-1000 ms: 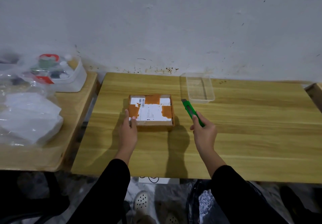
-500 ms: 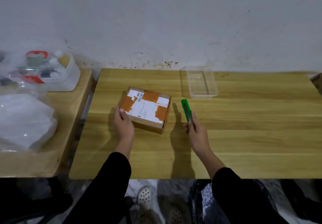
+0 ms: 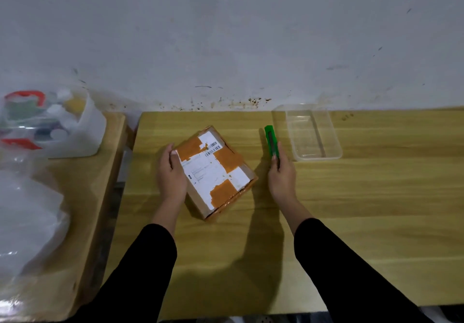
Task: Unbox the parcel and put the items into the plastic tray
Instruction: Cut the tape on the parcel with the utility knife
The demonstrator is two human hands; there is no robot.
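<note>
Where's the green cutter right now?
In the head view, the green cutter is right of centre, gripped by the right hand, between the parcel and the clear plastic tray.

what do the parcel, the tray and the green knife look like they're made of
Parcel: brown cardboard, matte tan sides, patched with glossy orange tape and a white paper label. Tray: thin clear plastic, since the table grain shows through it. Green knife: probably moulded plastic casing, bright; the darker strip along its middle may be metal.

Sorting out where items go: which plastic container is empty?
The clear tray beside the green cutter; the white tub on the side table holds coloured things.
</note>
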